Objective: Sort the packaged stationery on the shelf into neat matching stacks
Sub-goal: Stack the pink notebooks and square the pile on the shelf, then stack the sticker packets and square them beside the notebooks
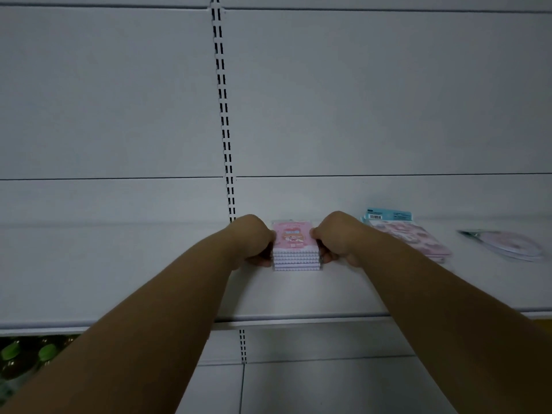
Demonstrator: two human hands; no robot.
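Observation:
A stack of several pink packaged notepads (296, 249) stands on the white shelf (119, 264), near its middle. My left hand (254, 239) grips the stack's left side with curled fingers. My right hand (336, 237) grips its right side the same way. To the right lies a flatter pile of pink patterned packs with a blue header card (406, 231). Further right, some pale round packaged items (507, 243) lie loosely, blurred.
The white slotted back panel (222, 115) rises behind the shelf. The shelf's front edge (298, 318) runs below my forearms. Green items (27, 354) show on a lower level at bottom left.

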